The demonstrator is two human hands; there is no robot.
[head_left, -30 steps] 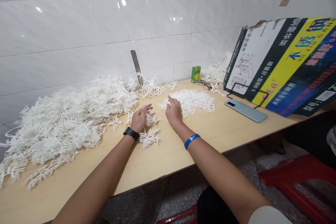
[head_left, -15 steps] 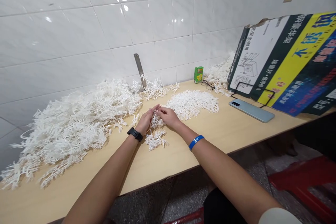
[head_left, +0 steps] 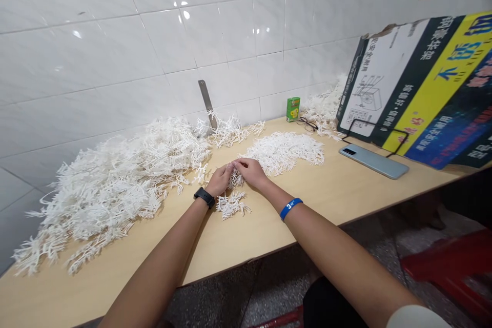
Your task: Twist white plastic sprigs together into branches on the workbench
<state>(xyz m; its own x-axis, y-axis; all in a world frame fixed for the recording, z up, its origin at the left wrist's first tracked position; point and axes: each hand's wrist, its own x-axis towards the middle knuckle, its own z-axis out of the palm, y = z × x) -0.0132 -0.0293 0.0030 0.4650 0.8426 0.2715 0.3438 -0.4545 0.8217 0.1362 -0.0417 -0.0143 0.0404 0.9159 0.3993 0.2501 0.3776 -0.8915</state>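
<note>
My left hand [head_left: 220, 179], below a black watch strap, and my right hand [head_left: 250, 171], with a blue wristband, meet fingertip to fingertip over the table. Both are closed on a white branched plastic piece [head_left: 236, 179], which hangs partly hidden between them. Just below lies a small cluster of white branched pieces [head_left: 231, 205]. Beyond my right hand spreads a flat heap of short white pieces [head_left: 286, 151]. To the left rises a large tangled pile of white branched pieces [head_left: 126, 179].
A metal ruler-like strip [head_left: 206, 102] leans on the tiled wall. A green box [head_left: 293, 109], eyeglasses [head_left: 308, 124] and more white pieces [head_left: 325, 107] are at the back. On the right are a phone [head_left: 373, 162], its wire stand [head_left: 369, 123] and a large printed carton [head_left: 418, 87]. A red stool [head_left: 449, 261] stands below.
My fingertips have drawn together; the left fingers, earlier stretched out, are now bent in against the right ones. The whole view has shifted slightly.
</note>
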